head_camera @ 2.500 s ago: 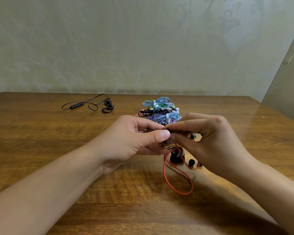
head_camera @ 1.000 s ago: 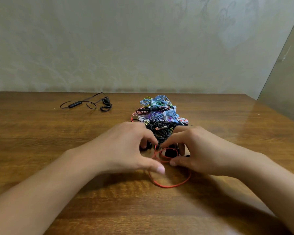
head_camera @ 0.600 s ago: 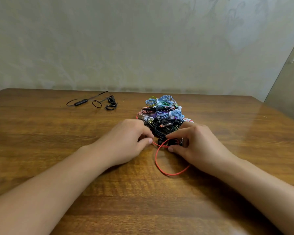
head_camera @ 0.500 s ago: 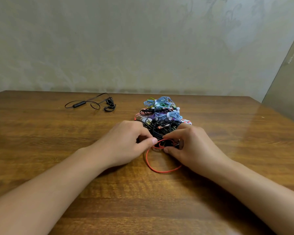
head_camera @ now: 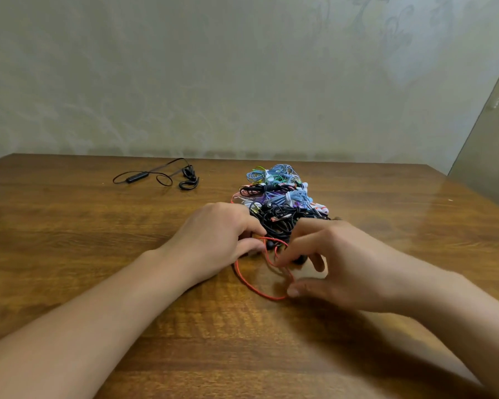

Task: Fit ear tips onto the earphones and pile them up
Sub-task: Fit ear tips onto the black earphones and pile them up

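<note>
While the left hand [head_camera: 219, 240] pinches the red earphone cord [head_camera: 254, 286] against the pile [head_camera: 277, 203], the right hand [head_camera: 337, 266] hovers loose-fingered and empty beside it, probably letting the set settle there.

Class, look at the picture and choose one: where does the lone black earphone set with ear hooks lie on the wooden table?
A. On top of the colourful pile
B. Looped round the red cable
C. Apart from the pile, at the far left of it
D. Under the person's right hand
C: the black earphone set lies by itself on the table, far left of the pile of earphones, touching neither it nor the red cable.
</note>
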